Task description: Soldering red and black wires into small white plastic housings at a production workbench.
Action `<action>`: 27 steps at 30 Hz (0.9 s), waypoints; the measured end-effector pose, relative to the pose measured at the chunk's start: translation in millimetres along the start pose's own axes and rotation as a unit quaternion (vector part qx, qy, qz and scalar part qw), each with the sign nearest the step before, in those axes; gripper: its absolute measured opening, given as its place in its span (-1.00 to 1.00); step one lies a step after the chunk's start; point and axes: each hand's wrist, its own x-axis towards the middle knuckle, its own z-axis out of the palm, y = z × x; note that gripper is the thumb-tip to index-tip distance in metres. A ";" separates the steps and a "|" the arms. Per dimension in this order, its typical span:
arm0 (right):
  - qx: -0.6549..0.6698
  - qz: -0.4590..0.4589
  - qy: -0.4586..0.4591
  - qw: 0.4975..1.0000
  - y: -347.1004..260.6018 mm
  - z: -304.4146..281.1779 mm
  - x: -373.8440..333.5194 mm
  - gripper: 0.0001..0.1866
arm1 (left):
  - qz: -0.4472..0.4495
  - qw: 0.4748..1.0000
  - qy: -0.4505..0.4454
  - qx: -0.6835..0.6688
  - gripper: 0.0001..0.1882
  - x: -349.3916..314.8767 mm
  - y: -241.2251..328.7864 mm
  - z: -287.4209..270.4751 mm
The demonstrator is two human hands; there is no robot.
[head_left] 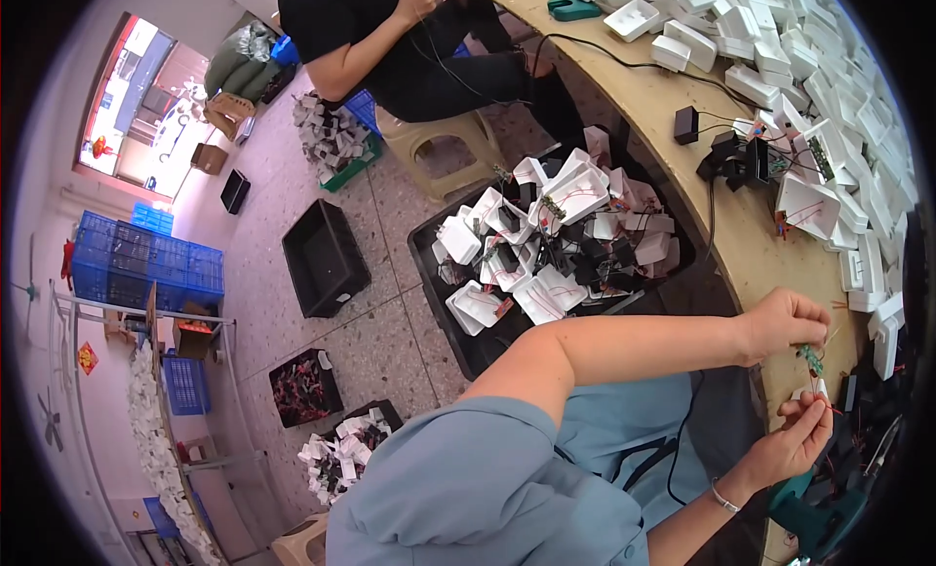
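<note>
My left hand (785,327) reaches over the table's near edge, its fingers pinched on a small green circuit board (809,357) with thin wires. Just below it, my right hand (795,437) has thumb and fingers closed on thin red wires (831,406). A small white part (809,388) shows at those fingertips; its kind is too small to tell. Beside my right wrist is a dark teal tool (819,515), partly cut off by the picture's rim. Farther along the table lie a white plastic housing (809,205) with red wires and several black box-shaped parts (726,161).
White housings (780,49) are heaped along the table (585,49), with a black cable (624,63) across it. A black tray (419,244) full of wired housings stands on the floor. Another person (351,49) sits on a beige stool (439,147). An empty black crate (325,259) stands left.
</note>
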 end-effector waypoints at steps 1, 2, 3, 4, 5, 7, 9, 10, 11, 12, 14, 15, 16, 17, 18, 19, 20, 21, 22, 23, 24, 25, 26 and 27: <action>-0.004 0.000 0.005 1.000 1.3 -3.0 -1.9 -0.80 | 0.057 0.998 0.003 -0.022 -0.83 1.5 -6.5 1.6; 0.016 0.021 0.023 0.999 3.0 -7.2 -4.1 -0.81 | 0.048 0.998 -0.006 -0.028 -0.83 1.6 -9.0 5.7; 0.034 0.041 0.045 0.998 5.3 -12.4 -6.7 -0.81 | 0.176 0.976 0.045 0.121 -0.81 3.0 -12.0 8.8; 0.030 0.055 0.076 0.995 10.2 -11.8 -6.6 -0.81 | 0.297 0.914 0.089 0.261 -0.80 5.8 -15.6 11.3; 0.016 0.074 0.079 0.994 6.9 -1.9 -11.4 -0.81 | 0.415 0.786 0.123 0.442 -0.77 8.5 -19.5 -0.5; -0.001 0.102 0.064 0.993 6.0 4.3 -14.4 -0.82 | 0.316 0.692 0.060 0.646 -0.86 -3.0 1.7 -6.4; 0.036 0.100 0.007 0.994 9.9 8.5 -19.9 -0.84 | 0.302 0.646 0.059 0.699 -0.93 -15.3 12.3 -14.3; 0.048 0.106 -0.008 0.993 9.5 8.1 -21.7 -0.84 | 0.289 0.642 0.041 0.709 -0.94 -19.8 17.1 -14.7; 0.056 0.115 -0.006 0.992 9.5 4.4 -22.1 -0.85 | 0.282 0.626 0.022 0.727 -0.94 -22.0 21.7 -11.3; 0.063 0.120 0.002 0.991 10.4 -0.2 -22.1 -0.84 | 0.241 0.613 0.010 0.752 -0.93 -22.4 22.3 -11.0; 0.058 0.131 0.010 0.990 6.1 -5.6 -22.6 -0.84 | 0.188 0.651 0.001 0.736 -0.89 -29.6 28.9 -4.3; 0.057 0.138 0.009 0.989 5.1 -9.1 -22.3 -0.84 | 0.193 0.662 -0.007 0.724 -0.89 -30.7 28.2 -3.8; 0.051 0.137 0.023 0.989 4.9 -13.5 -21.8 -0.84 | 0.188 0.660 -0.017 0.727 -0.89 -31.8 27.6 -0.9; 0.044 0.132 0.016 0.990 4.9 -15.9 -22.3 -0.84 | 0.184 0.655 -0.025 0.732 -0.90 -33.9 28.6 1.5; 0.037 0.128 0.007 0.991 5.2 -17.6 -22.7 -0.85 | 0.183 0.656 -0.033 0.732 -0.90 -35.7 28.7 2.4; 0.038 0.130 0.014 0.991 5.7 -18.7 -22.9 -0.85 | 0.177 0.617 -0.048 0.765 -0.90 -37.3 28.9 2.9; 0.037 0.130 0.012 0.991 6.8 -19.5 -23.7 -0.85 | 0.171 0.576 -0.060 0.797 -0.90 -39.5 27.9 3.2; 0.036 0.131 0.009 0.991 7.9 -20.2 -24.4 -0.85 | 0.169 0.576 -0.065 0.797 -0.90 -41.0 25.2 3.8; 0.037 0.134 0.013 0.990 8.8 -20.9 -24.9 -0.85 | 0.178 0.533 -0.070 0.824 -0.90 -42.2 21.7 4.4; 0.033 0.136 0.013 0.990 8.8 -21.4 -25.0 -0.85 | 0.186 0.489 -0.075 0.849 -0.89 -42.8 19.3 5.0; 0.030 0.139 0.012 0.990 8.8 -21.9 -24.7 -0.85 | 0.185 0.488 -0.080 0.849 -0.89 -39.3 17.3 4.6; 0.030 0.142 0.017 0.989 8.4 -22.0 -23.4 -0.85 | 0.234 0.503 -0.066 0.830 -0.90 -31.8 14.9 3.3; 0.027 0.141 0.019 0.989 6.5 -21.7 -21.0 -0.85 | 0.282 0.516 -0.053 0.807 -0.91 -25.7 13.2 2.9; 0.024 0.141 0.021 0.990 4.8 -21.3 -19.4 -0.85 | 0.280 0.516 -0.059 0.807 -0.91 -22.3 11.7 3.0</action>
